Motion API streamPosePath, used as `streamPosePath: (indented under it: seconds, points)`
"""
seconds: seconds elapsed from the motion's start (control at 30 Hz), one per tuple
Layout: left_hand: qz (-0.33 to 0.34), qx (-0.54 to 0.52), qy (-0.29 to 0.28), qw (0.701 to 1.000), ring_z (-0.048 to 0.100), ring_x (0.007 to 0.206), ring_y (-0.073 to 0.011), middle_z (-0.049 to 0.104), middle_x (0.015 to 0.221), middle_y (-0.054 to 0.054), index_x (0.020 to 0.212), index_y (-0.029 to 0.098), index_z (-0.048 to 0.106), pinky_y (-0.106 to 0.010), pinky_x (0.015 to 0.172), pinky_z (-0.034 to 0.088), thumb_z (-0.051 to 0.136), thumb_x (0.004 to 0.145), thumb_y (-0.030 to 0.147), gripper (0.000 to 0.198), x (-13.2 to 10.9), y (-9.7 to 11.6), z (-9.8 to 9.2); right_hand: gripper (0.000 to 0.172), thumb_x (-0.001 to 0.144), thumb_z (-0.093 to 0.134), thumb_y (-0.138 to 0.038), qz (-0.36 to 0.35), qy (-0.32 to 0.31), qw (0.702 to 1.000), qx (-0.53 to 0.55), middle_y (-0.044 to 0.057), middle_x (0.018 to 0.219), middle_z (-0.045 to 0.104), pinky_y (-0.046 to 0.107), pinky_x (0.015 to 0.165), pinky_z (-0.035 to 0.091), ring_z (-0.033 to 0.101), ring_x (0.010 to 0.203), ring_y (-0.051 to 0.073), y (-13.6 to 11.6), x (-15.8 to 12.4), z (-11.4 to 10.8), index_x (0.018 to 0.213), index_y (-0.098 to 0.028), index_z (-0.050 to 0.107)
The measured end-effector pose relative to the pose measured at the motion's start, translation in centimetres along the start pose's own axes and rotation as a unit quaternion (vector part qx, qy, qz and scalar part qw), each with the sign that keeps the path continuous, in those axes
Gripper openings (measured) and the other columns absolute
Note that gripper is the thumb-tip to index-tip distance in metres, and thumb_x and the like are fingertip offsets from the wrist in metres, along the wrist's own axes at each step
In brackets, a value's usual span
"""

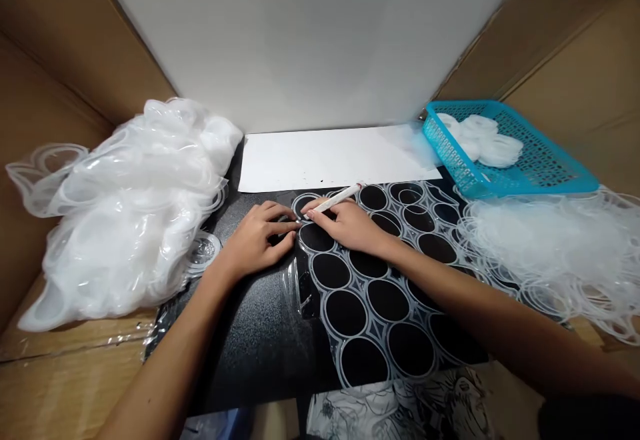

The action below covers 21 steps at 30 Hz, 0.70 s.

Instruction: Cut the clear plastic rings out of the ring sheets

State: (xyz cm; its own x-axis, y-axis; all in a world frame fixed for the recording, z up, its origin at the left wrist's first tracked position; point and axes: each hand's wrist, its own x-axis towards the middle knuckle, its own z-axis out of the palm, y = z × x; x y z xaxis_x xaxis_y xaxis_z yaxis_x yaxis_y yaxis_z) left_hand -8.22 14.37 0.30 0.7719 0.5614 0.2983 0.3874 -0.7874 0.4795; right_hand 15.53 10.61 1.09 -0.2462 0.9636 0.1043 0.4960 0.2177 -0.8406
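The right hand point(350, 223) is clamped on a slim white pen-like tool point(340, 198), its tip pointing down beside the fingertips of the left hand point(263, 237). The left hand lies palm down with its fingers stretched out, fingertips at the left edge of a clear sheet patterned with rings point(376, 330); whether the two hands touch, I cannot tell. That sheet lies under the right hand and forearm, spreading toward the wearer over the black surface point(250, 347). Left of the left hand rises a big heap of translucent film point(135, 220). Just beyond both hands lies a white strip point(325, 159). Past the right hand, farther right, sits a turquoise basket point(545, 153) with white bundles point(483, 137) inside; right of the right forearm, on the basket's near side, is a tangled pile of clear rings point(555, 247).
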Motion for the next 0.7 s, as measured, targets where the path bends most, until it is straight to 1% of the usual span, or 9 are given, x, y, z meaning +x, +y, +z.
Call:
streamPosePath:
  seconds: [0.13,0.27,0.4,0.57,0.7]
  points:
    - [-0.01,0.003,-0.001,1.0,0.063,0.108,-0.0253,0.074,0.12,-0.006,0.118,0.028,0.079,-0.046,0.097,0.049,0.056,0.101,0.03,0.028,0.07,0.23,-0.08,0.024,0.104,0.055,-0.032,0.003,0.016,1.0,-0.009,0.003,0.113,0.08,0.047,0.107,0.053,0.073,0.111,0.024,0.04,-0.21,0.2,0.102,-0.029,0.078]
    - [-0.019,0.002,0.002,1.0,0.063,0.108,-0.0244,0.074,0.118,-0.006,0.117,0.023,0.078,-0.045,0.095,0.048,0.055,0.101,0.029,0.028,0.17,0.31,-0.12,0.023,0.103,0.056,-0.034,0.013,0.024,1.0,0.009,0.003,0.111,0.08,0.046,0.106,0.054,0.073,0.109,0.023,0.24,-0.23,0.3,0.102,-0.028,0.078]
    - [-0.024,0.016,-0.002,1.0,0.063,0.108,-0.0249,0.074,0.118,-0.007,0.116,0.022,0.078,-0.044,0.092,0.047,0.055,0.101,0.029,0.027,0.27,0.49,-0.09,0.023,0.104,0.056,-0.035,0.014,0.018,1.0,-0.003,0.003,0.114,0.08,0.045,0.107,0.054,0.072,0.112,0.023,0.14,-0.34,0.28,0.104,-0.029,0.078]
    - [-0.022,0.042,-0.002,0.999,0.063,0.106,-0.0247,0.074,0.117,-0.007,0.116,0.022,0.077,-0.042,0.089,0.047,0.053,0.103,0.029,0.028,0.36,0.71,0.15,0.027,0.106,0.052,-0.035,0.023,-0.02,0.999,-0.041,0.002,0.12,0.078,0.048,0.113,0.049,0.07,0.119,0.025,-0.63,-0.25,-0.16,0.11,-0.031,0.078]
    - [-0.017,0.049,0.003,0.999,0.063,0.105,-0.0247,0.074,0.116,-0.008,0.114,0.02,0.077,-0.042,0.089,0.047,0.053,0.103,0.027,0.028,0.37,0.72,0.2,0.027,0.105,0.053,-0.035,0.012,-0.003,1.0,-0.013,0.002,0.115,0.08,0.045,0.109,0.052,0.072,0.113,0.024,-0.51,0.03,-0.26,0.103,-0.028,0.079]
